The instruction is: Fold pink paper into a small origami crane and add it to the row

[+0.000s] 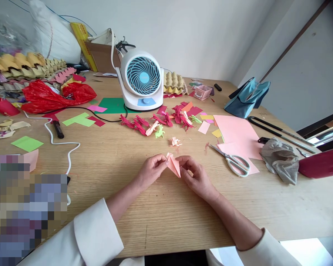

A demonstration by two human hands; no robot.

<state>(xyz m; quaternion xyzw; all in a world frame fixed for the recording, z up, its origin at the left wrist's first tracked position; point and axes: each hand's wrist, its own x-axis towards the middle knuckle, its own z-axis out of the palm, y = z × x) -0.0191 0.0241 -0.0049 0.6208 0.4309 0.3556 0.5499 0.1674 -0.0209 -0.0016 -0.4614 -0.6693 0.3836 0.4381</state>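
A small folded piece of pink paper [174, 167] is held above the wooden table, between my two hands. My left hand [154, 170] pinches its upper left edge with thumb and forefinger. On the other side, my right hand [194, 176] has its fingers curled at the paper's right edge. Just beyond the hands lies a small pale pink folded figure [174, 142]. Farther back is a row of red folded figures [140, 125], with a light green one [159, 132] and a pale pink one [152, 128] among them.
White-handled scissors [237, 164] lie right of my hands, by pink sheets [235, 133] and a crumpled grey cloth [281, 159]. A white fan [143, 79] stands at the back. A white cable [59, 143] and black marker [58, 130] are at left.
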